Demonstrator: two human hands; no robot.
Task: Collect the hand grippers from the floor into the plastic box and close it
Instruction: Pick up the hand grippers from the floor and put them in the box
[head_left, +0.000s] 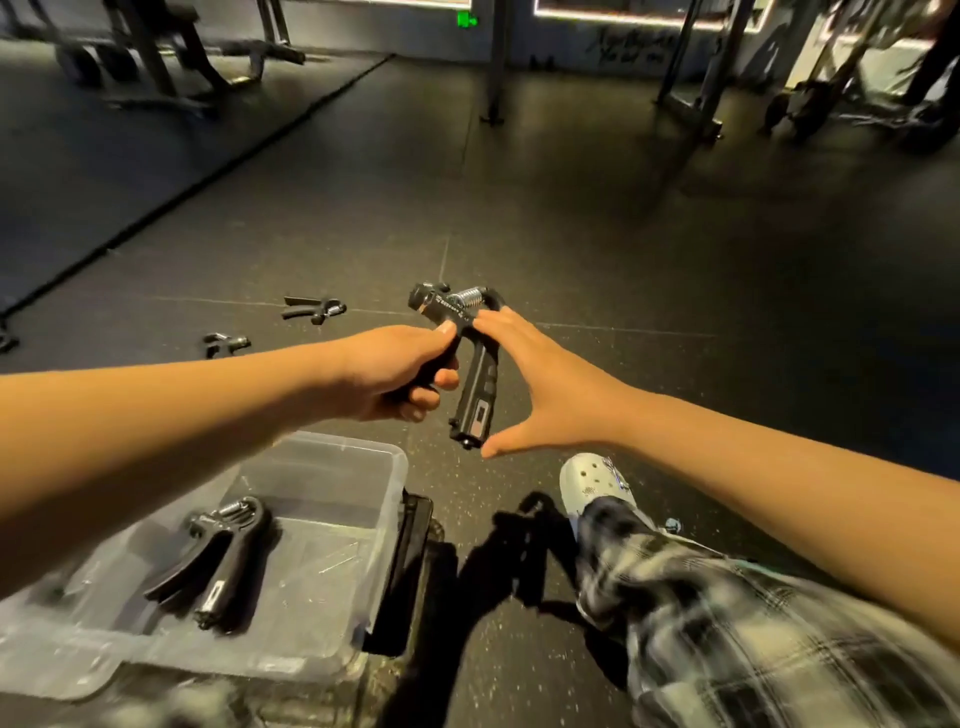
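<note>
My left hand (400, 371) is shut on one handle of a black hand gripper (475, 400) with a steel spring, held in the air above the floor. My right hand (535, 387) is open, its fingertips and thumb touching the other handle. Below my left arm stands the clear plastic box (363, 499), open, with another black hand gripper (221, 566) lying inside. Two more hand grippers lie on the floor beyond my left arm, one (313, 309) farther and one (224, 344) nearer.
A black object (410, 551) leans against the box's right side. My leg in plaid trousers (727, 623) and a white clog (592, 480) are at lower right. Gym machines (156, 57) and rack posts (496, 62) stand at the back. A small black item (6, 340) lies at the far left edge.
</note>
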